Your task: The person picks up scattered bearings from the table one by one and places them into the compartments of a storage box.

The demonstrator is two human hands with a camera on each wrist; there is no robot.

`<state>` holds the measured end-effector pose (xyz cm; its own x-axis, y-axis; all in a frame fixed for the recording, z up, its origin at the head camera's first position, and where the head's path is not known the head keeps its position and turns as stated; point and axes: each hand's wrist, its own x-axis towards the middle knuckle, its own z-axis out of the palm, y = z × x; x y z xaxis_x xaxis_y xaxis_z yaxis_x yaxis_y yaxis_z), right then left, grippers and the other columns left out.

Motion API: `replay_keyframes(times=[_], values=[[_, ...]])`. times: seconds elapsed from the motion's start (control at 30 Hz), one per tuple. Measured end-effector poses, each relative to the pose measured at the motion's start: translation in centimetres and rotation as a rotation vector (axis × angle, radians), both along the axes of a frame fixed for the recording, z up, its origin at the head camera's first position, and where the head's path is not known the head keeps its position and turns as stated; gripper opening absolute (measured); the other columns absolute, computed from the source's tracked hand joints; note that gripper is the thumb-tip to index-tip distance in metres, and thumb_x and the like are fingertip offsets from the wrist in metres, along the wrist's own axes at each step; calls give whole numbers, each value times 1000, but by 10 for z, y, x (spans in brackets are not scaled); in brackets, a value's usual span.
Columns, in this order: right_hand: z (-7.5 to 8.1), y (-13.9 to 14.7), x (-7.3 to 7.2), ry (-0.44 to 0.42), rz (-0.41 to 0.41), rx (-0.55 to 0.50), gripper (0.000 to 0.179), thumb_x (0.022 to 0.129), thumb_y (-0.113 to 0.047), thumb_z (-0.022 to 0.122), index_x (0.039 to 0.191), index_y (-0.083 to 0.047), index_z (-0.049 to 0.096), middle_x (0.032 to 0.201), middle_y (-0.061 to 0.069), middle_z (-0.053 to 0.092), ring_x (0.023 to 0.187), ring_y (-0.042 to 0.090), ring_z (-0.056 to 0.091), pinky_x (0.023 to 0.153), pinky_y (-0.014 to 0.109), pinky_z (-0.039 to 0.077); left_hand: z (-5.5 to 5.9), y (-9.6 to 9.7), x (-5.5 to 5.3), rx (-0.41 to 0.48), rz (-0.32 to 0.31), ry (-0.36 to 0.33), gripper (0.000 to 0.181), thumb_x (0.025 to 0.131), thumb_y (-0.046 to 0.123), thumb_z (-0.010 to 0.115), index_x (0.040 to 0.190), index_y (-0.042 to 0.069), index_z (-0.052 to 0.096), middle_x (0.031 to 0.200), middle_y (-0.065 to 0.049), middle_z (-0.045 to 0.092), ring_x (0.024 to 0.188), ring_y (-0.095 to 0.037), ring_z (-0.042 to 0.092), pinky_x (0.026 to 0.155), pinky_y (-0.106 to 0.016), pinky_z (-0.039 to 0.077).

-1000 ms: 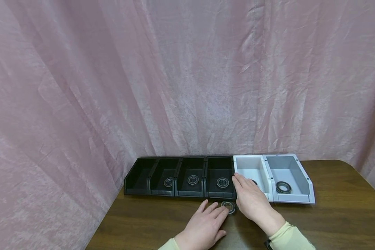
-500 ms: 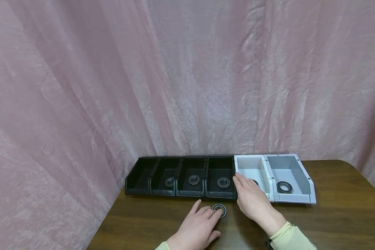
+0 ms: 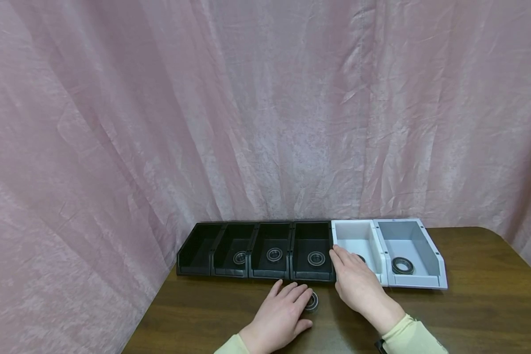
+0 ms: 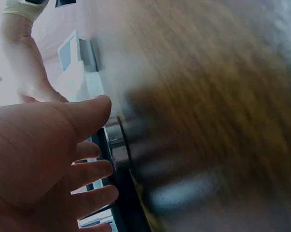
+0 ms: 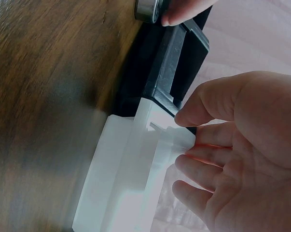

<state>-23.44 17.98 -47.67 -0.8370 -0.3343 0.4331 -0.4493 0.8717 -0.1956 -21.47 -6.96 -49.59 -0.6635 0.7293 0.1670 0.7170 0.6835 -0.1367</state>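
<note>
A metal ball bearing (image 3: 315,302) lies on the wooden table before the black bins, partly covered by the fingers of my left hand (image 3: 278,314). These fingers are nearly straight and spread, with the index finger at the bearing. Seen side-on, the bearing (image 4: 117,145) shows as a shiny ring just past my fingertips in the left wrist view. My right hand (image 3: 357,282) rests over the front of the white bin (image 3: 354,222), beside the nearest black bin (image 3: 311,276). Its fingers (image 5: 198,169) are loosely bent around the bin's corner, gripping nothing.
Several black bins (image 3: 228,271) stand in a row to the left; most hold one bearing (image 3: 309,259) each. A grey bin (image 3: 440,275) at the right end holds a darker bearing (image 3: 395,267). Another bearing (image 3: 361,258) shows partly in the white bin. A pink curtain (image 3: 265,123) hangs behind.
My left hand has moved left with the bearing, which slid left along the table under its fingers. Those fingers now cover more of the bearing. My right hand has stayed at the white bin.
</note>
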Motion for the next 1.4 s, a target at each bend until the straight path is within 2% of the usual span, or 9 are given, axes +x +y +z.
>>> replay_keyframes(times=[0.27,0.6,0.8,0.97,1.4], values=[[1,0,1,2,2,-10,67,82,4,84,144,14,60,153,31,57,141,45,59,117,59,48,-1,6,-5,0,12,25,63,100,49,82,150,14,66,141,1,70,133,-20,64,115,-57,51],[0,-1,2,-10,4,-8,67,82,3,83,144,14,60,152,32,58,141,45,59,117,59,47,-2,11,-5,-9,39,31,60,98,50,84,142,10,71,127,-2,69,120,-20,68,112,-50,53],[2,-1,2,-3,4,-11,67,82,3,85,144,14,60,152,32,58,140,45,59,117,59,48,-3,11,-7,-14,44,63,52,98,50,84,133,12,74,116,0,68,111,-18,66,101,-39,56],[2,-1,2,-6,0,-4,67,82,3,84,144,14,60,153,32,57,140,45,59,117,59,48,-4,10,-8,-13,57,57,53,98,50,83,133,12,74,117,0,68,110,-18,65,94,-36,57],[0,-1,1,3,0,0,67,81,3,83,143,14,60,152,31,58,140,44,60,116,58,49,-4,8,-8,-10,67,21,49,99,50,82,131,14,74,119,0,69,114,-18,65,98,-38,56]])
